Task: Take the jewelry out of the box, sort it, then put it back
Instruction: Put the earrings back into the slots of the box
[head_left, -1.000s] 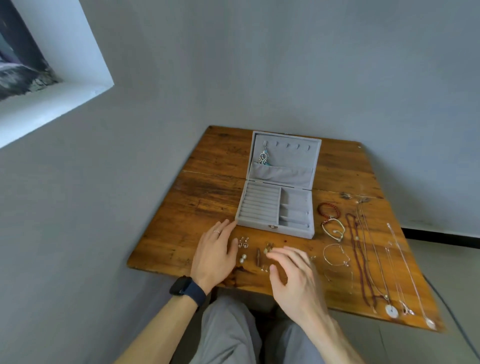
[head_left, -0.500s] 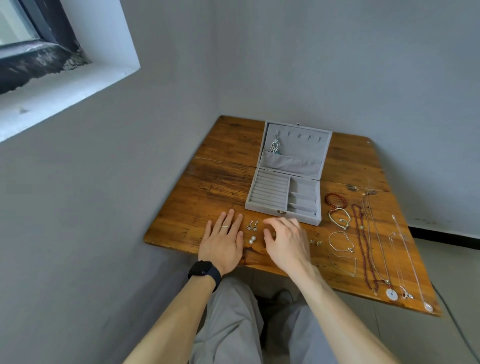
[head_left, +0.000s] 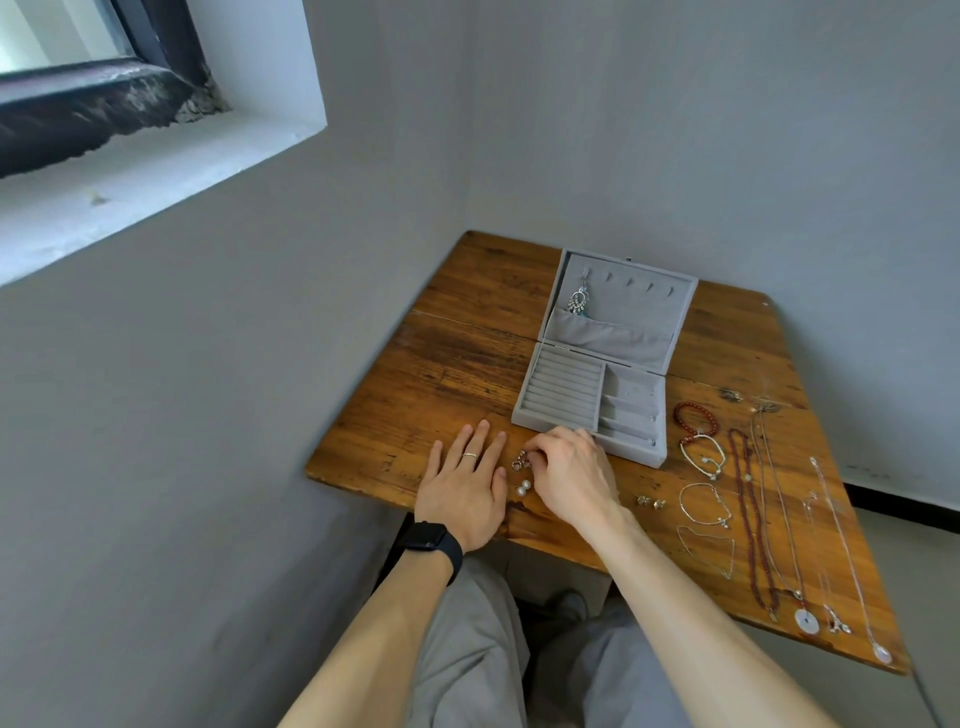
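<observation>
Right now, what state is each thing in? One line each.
grey velvet jewelry box: open, ring rows bare.
silver dangling earring: hanging on a lid hook.
left hand: flat on the wooden table, holding nothing.
right hand: fingertips on small dark-stoned earrings, grip unclear.
dark red bead necklace: laid out straight.

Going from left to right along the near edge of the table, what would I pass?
Left hand → pair of white pearl earrings → right hand → small gold earrings → thin silver bracelet → long dark red bead necklace → white disc pendant
</observation>
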